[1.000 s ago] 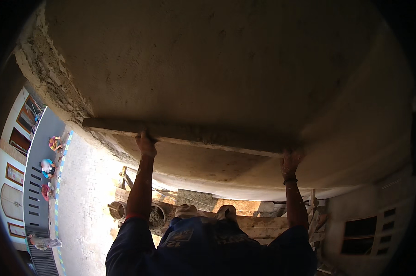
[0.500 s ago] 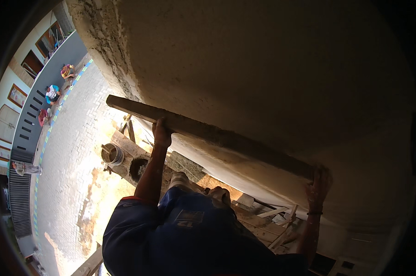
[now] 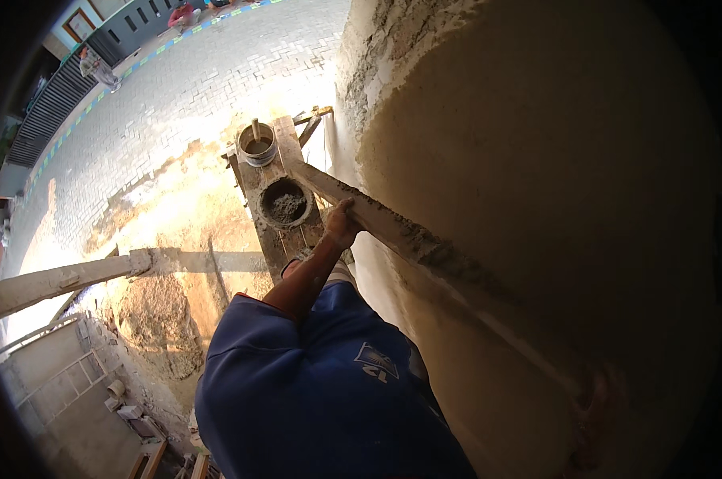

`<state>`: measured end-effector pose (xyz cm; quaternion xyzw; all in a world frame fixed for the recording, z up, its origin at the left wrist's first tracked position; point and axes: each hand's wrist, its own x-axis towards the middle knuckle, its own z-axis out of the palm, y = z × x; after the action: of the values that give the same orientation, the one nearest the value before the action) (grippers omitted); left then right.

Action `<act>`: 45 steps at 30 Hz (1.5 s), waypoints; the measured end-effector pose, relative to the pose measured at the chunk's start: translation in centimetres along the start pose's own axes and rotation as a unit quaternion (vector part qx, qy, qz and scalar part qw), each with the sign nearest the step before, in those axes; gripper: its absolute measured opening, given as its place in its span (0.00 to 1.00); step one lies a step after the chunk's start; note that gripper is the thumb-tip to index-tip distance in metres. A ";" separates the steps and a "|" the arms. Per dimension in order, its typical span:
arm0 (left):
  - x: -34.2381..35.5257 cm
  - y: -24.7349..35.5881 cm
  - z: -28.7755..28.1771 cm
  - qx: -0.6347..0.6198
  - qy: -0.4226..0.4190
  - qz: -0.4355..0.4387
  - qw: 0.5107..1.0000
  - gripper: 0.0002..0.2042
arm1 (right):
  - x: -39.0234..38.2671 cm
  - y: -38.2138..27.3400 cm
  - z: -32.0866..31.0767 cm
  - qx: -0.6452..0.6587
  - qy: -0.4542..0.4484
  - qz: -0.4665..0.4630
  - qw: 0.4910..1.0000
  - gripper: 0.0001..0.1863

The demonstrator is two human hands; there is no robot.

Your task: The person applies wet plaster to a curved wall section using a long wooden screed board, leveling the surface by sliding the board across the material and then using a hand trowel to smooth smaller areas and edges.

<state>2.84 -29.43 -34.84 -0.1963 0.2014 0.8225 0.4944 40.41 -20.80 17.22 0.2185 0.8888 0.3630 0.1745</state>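
A long plastering straightedge (image 3: 457,291) runs slantwise along the plastered wall (image 3: 489,136), with wet mortar clumped on its upper edge. My left hand (image 3: 343,223) is closed round it towards its far end. At its near end my right hand (image 3: 596,403) is closed on it, dim and smeared by shadow and motion. Beyond my left hand, a bucket of grey mortar (image 3: 285,206) and a pale bucket with a handle sticking out (image 3: 257,152) stand on a plank scaffold (image 3: 272,249).
Rough mortar (image 3: 377,64) edges the smoother wall surface. A wooden beam (image 3: 66,281) crosses at the left above a sand heap (image 3: 157,319). Paving (image 3: 217,72) stretches away to a dark fence (image 3: 54,104), where a person (image 3: 96,68) stands and others are partly visible.
My view has swung round, with the buckets now further up and right. The straightedge slants more steeply and carries more mortar along its edge. Both hands still hold it.
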 end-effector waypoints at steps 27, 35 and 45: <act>-0.3 6.7 -10.3 -0.110 0.321 0.061 0.939 0.17 | 29.9 -22.2 -12.6 0.001 0.243 -0.454 0.857 0.09; -13.9 10.2 11.5 0.477 -0.022 0.490 0.729 0.30 | 30.8 -22.2 -11.9 0.091 0.269 -0.420 0.862 0.10; -14.3 8.0 11.1 0.598 -0.129 0.448 0.652 0.33 | 28.9 -21.8 -10.4 0.181 0.297 -0.456 0.819 0.08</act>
<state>0.54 -37.53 -16.91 0.3635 0.6473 0.6629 0.0973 5.46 -25.81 4.15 -0.3025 0.9454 0.1215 0.0045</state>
